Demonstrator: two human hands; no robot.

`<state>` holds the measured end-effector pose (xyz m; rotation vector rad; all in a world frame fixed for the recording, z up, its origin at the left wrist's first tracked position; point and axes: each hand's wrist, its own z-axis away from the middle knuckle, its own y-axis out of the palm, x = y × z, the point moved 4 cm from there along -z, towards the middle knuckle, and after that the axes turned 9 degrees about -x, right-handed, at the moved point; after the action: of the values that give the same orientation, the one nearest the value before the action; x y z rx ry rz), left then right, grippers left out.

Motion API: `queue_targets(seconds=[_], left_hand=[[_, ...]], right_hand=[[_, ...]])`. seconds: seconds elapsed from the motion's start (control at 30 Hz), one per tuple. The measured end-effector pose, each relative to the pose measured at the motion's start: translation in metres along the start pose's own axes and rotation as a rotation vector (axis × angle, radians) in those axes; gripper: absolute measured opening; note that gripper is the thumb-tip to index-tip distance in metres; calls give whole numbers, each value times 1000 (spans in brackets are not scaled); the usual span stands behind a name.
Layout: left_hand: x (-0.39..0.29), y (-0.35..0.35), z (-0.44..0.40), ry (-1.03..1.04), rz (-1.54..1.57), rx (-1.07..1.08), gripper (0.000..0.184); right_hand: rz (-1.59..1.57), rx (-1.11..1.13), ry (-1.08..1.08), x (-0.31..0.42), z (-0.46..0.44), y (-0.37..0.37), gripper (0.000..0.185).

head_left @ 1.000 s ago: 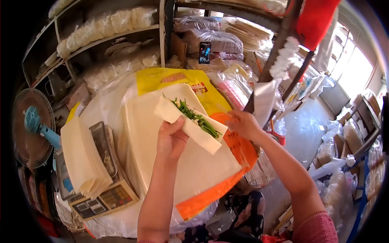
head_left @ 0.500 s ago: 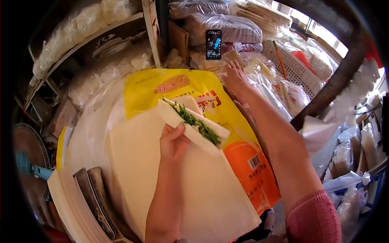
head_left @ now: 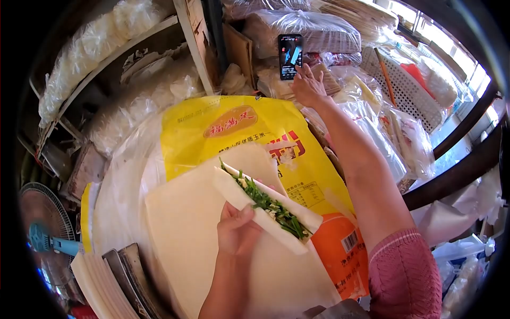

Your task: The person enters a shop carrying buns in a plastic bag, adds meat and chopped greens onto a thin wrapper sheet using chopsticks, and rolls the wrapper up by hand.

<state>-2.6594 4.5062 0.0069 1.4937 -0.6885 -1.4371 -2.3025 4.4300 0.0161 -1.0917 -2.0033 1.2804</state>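
My left hand (head_left: 236,227) is closed on a rolled flatbread wrap (head_left: 287,243), thumb on top. Chopped green leaves and pale crumbly bits show along the wrap's open seam. Beneath it lies a large cream-coloured flat sheet (head_left: 183,228), spread over a yellow and orange printed sack (head_left: 186,114). My right hand (head_left: 309,89) reaches far forward with its fingers apart, holding nothing. Its fingertips are at the lower right of an upright phone (head_left: 290,47) with a lit screen; I cannot tell whether they touch the glass.
Plastic-wrapped bundles (head_left: 305,29) are piled behind the phone. A white perforated basket (head_left: 404,87) stands at the back right, near a dark bar (head_left: 457,173). On the left are a shelf with clear bags (head_left: 106,53), a fan (head_left: 45,218) and dark curved pieces (head_left: 130,276).
My right hand has moved up from the wrapped goods to the phone's lower edge. The view has shifted slightly, and the wrap in my left hand now appears lower and closer.
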Motion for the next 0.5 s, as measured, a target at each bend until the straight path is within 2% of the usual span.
queue_targets(seconds=[0.33,0.5], left_hand=[[2,-1,3,-6,19,-30,54],[1,1,3,-6,-1,-35,54]], right_hand=[[22,-165,0,0,-26,28,42],[-35,-347,-4,-1,-32,-1,42]])
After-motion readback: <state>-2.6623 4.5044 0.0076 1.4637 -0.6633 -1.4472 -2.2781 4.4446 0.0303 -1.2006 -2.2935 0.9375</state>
